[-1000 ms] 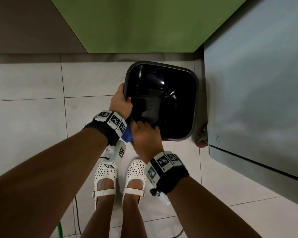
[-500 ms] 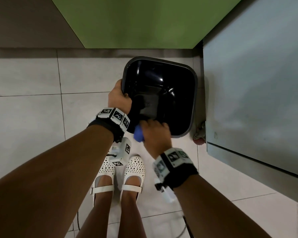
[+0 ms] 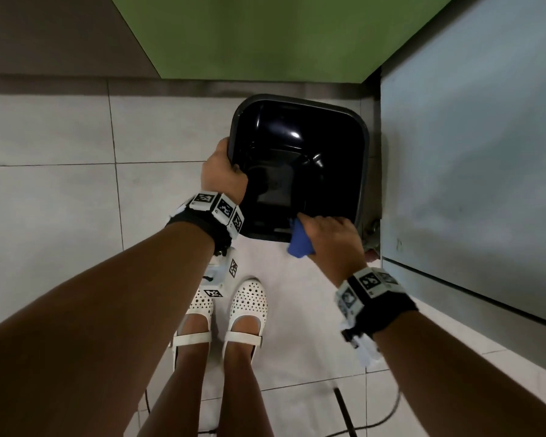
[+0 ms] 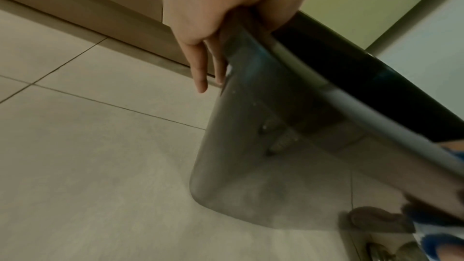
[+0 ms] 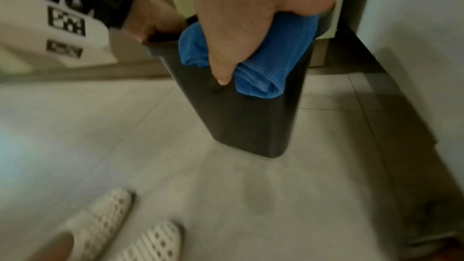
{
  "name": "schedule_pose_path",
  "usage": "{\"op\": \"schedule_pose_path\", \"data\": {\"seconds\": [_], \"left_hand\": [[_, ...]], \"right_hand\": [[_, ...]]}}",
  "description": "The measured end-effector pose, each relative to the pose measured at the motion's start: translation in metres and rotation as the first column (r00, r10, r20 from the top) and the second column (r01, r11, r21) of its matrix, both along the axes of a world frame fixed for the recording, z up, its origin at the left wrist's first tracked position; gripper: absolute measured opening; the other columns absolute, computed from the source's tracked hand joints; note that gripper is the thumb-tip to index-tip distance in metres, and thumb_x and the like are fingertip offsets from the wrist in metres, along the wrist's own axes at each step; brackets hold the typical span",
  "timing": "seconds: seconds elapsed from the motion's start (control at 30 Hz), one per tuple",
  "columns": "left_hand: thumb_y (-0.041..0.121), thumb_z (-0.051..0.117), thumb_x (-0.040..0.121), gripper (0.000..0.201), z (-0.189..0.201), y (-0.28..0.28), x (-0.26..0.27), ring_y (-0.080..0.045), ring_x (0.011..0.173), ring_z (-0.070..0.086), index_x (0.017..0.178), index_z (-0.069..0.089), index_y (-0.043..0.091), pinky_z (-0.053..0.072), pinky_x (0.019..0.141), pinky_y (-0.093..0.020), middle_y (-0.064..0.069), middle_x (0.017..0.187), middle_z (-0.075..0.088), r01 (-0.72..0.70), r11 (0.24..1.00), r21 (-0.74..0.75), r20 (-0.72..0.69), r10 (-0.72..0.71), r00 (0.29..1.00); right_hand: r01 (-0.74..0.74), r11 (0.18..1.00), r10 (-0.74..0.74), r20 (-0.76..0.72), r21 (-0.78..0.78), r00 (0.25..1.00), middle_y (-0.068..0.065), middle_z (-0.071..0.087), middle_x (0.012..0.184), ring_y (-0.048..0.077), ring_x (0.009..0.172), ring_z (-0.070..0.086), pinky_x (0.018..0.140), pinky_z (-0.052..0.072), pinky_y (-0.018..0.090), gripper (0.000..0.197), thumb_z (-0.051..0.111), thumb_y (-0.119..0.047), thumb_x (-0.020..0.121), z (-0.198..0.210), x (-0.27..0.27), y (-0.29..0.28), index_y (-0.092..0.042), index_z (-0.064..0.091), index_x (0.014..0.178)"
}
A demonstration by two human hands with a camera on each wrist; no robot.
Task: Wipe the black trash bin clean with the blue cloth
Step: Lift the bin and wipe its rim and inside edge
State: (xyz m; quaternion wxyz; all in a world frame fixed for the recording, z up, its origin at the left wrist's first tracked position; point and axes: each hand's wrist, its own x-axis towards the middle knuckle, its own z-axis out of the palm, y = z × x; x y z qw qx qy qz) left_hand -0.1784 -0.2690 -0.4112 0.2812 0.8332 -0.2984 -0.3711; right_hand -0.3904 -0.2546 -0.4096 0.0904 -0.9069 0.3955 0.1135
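The black trash bin (image 3: 297, 165) stands on the tiled floor, its open top facing up at me. My left hand (image 3: 223, 176) grips its left rim, thumb over the edge and fingers down the outer wall (image 4: 251, 126). At the bin's near right corner my right hand (image 3: 328, 239) holds the bunched blue cloth (image 3: 300, 242) and presses it against the rim and outer wall. In the right wrist view the blue cloth (image 5: 266, 62) is pinned under my thumb against the bin (image 5: 251, 122).
A grey cabinet (image 3: 473, 152) stands close on the bin's right, with a caster (image 3: 374, 234) beside the bin. A green panel (image 3: 265, 36) rises behind. My feet in white shoes (image 3: 249, 298) stand just in front. A cable (image 3: 344, 408) lies on the floor.
My right hand has slid the cloth along the bin's near rim from the left corner to the right corner. The left hand keeps its grip on the left rim.
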Motion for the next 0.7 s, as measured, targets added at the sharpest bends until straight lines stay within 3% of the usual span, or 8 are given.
{"op": "schedule_pose_path", "data": {"seconds": [0.07, 0.17, 0.23, 0.33, 0.4, 0.47, 0.6, 0.7], "left_hand": [[-0.003, 0.041, 0.078, 0.047, 0.001, -0.004, 0.001, -0.036, 0.098, 0.060, 0.121, 0.051, 0.010, 0.044, 0.078, -0.029, -0.018, 0.104, 0.066, 0.039, 0.999, 0.000, -0.008, -0.039, 0.999], [0.006, 0.046, 0.082, 0.051, 0.001, -0.009, 0.011, -0.036, 0.102, 0.061, 0.131, 0.042, 0.019, 0.048, 0.086, -0.035, -0.015, 0.109, 0.067, 0.069, 0.996, 0.054, -0.003, -0.069, 0.998], [0.016, 0.054, 0.083, 0.064, 0.003, -0.006, 0.018, -0.032, 0.110, 0.059, 0.140, 0.026, 0.025, 0.046, 0.096, -0.035, -0.011, 0.121, 0.063, -0.017, 0.994, 0.104, -0.046, 0.022, 0.999], [0.017, 0.060, 0.081, 0.080, 0.006, 0.010, 0.017, -0.030, 0.117, 0.055, 0.146, 0.013, 0.020, 0.041, 0.099, -0.031, -0.011, 0.126, 0.059, -0.283, 0.943, 0.174, -0.071, 0.299, 0.952], [0.011, 0.059, 0.082, 0.077, 0.005, 0.019, 0.014, -0.029, 0.119, 0.053, 0.145, 0.016, 0.017, 0.040, 0.100, -0.029, -0.012, 0.129, 0.057, -0.437, 0.885, 0.159, -0.101, 0.455, 0.885], [0.003, 0.054, 0.081, 0.066, 0.002, 0.018, 0.015, -0.028, 0.120, 0.053, 0.141, 0.028, 0.013, 0.040, 0.098, -0.026, -0.014, 0.129, 0.056, -0.431, 0.897, 0.099, -0.101, 0.440, 0.892], [-0.004, 0.046, 0.078, 0.045, 0.001, 0.001, 0.020, -0.035, 0.110, 0.057, 0.121, 0.051, 0.006, 0.045, 0.088, -0.031, -0.019, 0.117, 0.063, -0.306, 0.950, 0.063, -0.030, 0.309, 0.951], [-0.004, 0.045, 0.077, 0.037, 0.001, -0.007, 0.023, -0.036, 0.105, 0.059, 0.113, 0.055, 0.001, 0.045, 0.085, -0.032, -0.022, 0.112, 0.064, -0.265, 0.962, 0.063, -0.004, 0.266, 0.964]], "right_hand": [[-0.002, 1.000, 0.001, -0.028, -0.018, 1.000, 0.000, 0.066, 0.065, 0.022, 0.057, 0.064, 0.066, 0.052, 0.027, 0.059, 0.088, -0.027, 0.040, 0.001, -0.006, -0.004, -0.012, 0.070, 0.093], [0.076, 0.997, -0.077, -0.054, -0.011, 0.996, -0.002, 0.060, 0.053, 0.020, 0.046, 0.059, 0.055, 0.047, 0.023, 0.042, 0.085, -0.020, 0.036, 0.006, 0.018, 0.008, -0.016, 0.067, 0.073], [0.174, 0.983, -0.174, -0.008, 0.052, 0.985, -0.002, 0.060, 0.053, 0.020, 0.045, 0.058, 0.052, 0.047, 0.025, 0.038, 0.084, -0.018, 0.041, 0.004, 0.044, 0.027, -0.016, 0.066, 0.074], [0.357, 0.920, -0.364, 0.012, 0.163, 0.931, 0.003, 0.066, 0.065, 0.023, 0.055, 0.063, 0.055, 0.049, 0.029, 0.041, 0.081, -0.020, 0.052, 0.004, 0.095, 0.044, -0.012, 0.066, 0.090], [0.395, 0.892, -0.401, -0.019, 0.220, 0.916, 0.008, 0.068, 0.088, 0.027, 0.076, 0.066, 0.066, 0.050, 0.034, 0.048, 0.074, -0.023, 0.068, 0.006, 0.119, 0.045, -0.010, 0.059, 0.112], [0.379, 0.897, -0.383, -0.027, 0.227, 0.923, 0.009, 0.066, 0.102, 0.028, 0.089, 0.064, 0.073, 0.049, 0.036, 0.055, 0.067, -0.024, 0.078, -0.001, 0.126, 0.044, -0.010, 0.049, 0.128], [0.285, 0.953, -0.296, 0.111, 0.107, 0.949, 0.001, 0.067, 0.068, 0.017, 0.053, 0.063, 0.047, 0.047, 0.024, 0.057, 0.079, -0.026, 0.055, -0.004, 0.109, 0.042, -0.010, 0.066, 0.109], [0.101, 0.995, -0.104, 0.180, 0.025, 0.978, 0.000, 0.065, 0.067, 0.019, 0.056, 0.063, 0.054, 0.047, 0.026, 0.060, 0.081, -0.030, 0.053, -0.005, 0.081, 0.034, -0.009, 0.067, 0.108]]}}
